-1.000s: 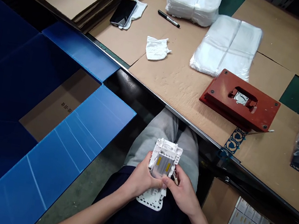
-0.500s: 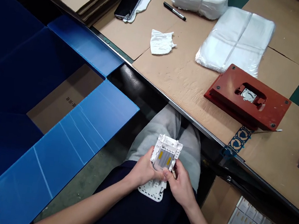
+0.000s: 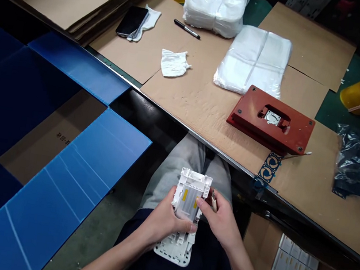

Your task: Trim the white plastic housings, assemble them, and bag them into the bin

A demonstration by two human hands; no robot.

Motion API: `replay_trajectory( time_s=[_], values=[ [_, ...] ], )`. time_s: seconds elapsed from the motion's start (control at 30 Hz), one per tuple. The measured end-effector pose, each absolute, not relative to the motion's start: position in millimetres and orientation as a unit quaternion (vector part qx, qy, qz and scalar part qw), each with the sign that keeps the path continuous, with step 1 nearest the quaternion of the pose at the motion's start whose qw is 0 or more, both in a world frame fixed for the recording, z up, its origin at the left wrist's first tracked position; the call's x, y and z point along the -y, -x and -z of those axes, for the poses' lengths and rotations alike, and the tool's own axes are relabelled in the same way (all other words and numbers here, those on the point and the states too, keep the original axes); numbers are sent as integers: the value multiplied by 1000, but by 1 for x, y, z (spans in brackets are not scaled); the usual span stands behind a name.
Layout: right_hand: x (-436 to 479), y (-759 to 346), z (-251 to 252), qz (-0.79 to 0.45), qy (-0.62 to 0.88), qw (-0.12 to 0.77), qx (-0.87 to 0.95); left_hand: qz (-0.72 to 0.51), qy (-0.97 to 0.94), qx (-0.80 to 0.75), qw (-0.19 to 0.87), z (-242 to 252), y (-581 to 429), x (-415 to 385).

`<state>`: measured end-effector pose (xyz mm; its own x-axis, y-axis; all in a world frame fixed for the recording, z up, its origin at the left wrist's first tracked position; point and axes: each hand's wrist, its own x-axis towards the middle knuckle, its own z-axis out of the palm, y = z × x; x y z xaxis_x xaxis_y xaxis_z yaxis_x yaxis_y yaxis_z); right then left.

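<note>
- your left hand (image 3: 163, 222) is curled round the left flank of a white moulded plastic housing (image 3: 193, 185), with the thumb laid across its front just below two yellow patches (image 3: 185, 195).
- your right hand (image 3: 223, 223) closes on the right edge, thumb tip touching the housing, with a slim pale stick (image 3: 213, 201) tucked in its fingers.
- the housing is over your lap between both hands. its long axis runs away from you toward the table, and its rounded perforated end is nearest your body.
- both hands touch it, and the left wraps more of it.
- a red-brown rectangular fixture block (image 3: 253, 114) lies well beyond on the cardboard-covered table (image 3: 188, 100), ahead and to the right, nearer your right hand.
- a blue corrugated plastic box flap (image 3: 97, 150) lies to your left.
</note>
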<state>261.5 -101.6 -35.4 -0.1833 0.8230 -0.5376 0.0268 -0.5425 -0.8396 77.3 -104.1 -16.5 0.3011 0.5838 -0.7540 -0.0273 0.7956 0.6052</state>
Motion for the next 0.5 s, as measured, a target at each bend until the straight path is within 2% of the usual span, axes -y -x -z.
replay_trajectory(
  time_s=[0.37,0.5],
  values=[
    [99,-256,17,-669,565,312,369,-175,-298,-558,754,0,-76,107],
    [93,-267,17,-672,540,289,416,-194,-304,-557,748,3,-80,104]
  ],
)
